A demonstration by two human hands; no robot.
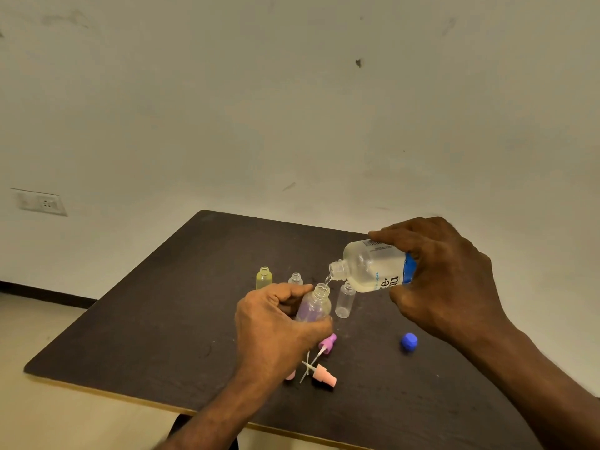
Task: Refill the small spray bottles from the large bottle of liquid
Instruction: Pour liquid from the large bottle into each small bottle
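Right hand [444, 280] grips the large bottle [373, 267], translucent plastic, rounded shoulders, white label with dark print and a blue band, tipped nearly flat with its open threaded neck pointing toward the left hand. Clear liquid runs from its mouth into the purple-tinted small bottle [314, 305], cylindrical, see-through, open neck, which the left hand [276, 323] holds slightly tilted, fingers curled round its body. Just beyond the left hand: a yellow-tinted small bottle [264, 278] and a clear small bottle [295, 279], both upright and uncapped. Between the hands another clear small bottle [345, 300] stands upright. Near the left wrist lie a purple spray head [327, 344] and a pink spray head [324, 375], thin white dip tubes crossing. Blue ribbed cap [409, 342] lies under the right hand. Matte dark wood-grain table [156, 319], pale edge.
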